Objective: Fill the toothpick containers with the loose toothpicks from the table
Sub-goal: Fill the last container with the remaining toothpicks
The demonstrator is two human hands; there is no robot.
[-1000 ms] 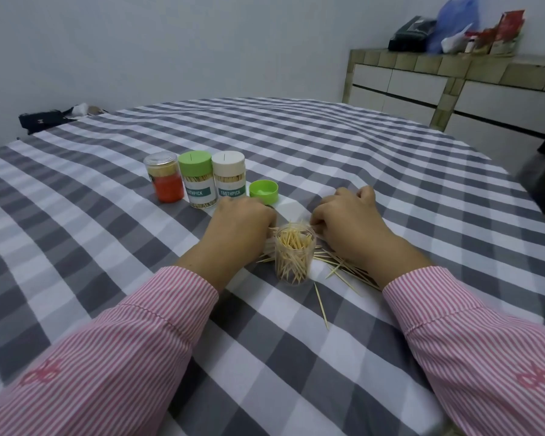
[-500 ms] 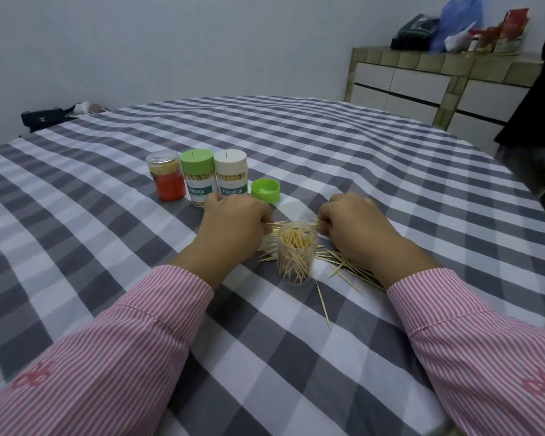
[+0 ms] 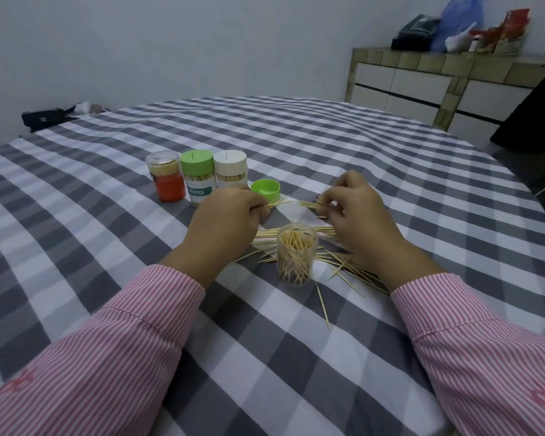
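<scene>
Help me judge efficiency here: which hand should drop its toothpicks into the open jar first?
Probably the right hand: its toothpick bundle hangs closer above the open jar than the left hand.

On your worktop (image 3: 296,146), the open container (image 3: 296,258) stands centrally among loose toothpicks (image 3: 346,265). At its eleven o'clock three capped containers (image 3: 199,177) stand in a row, a lid (image 3: 266,190) right of them.
</scene>
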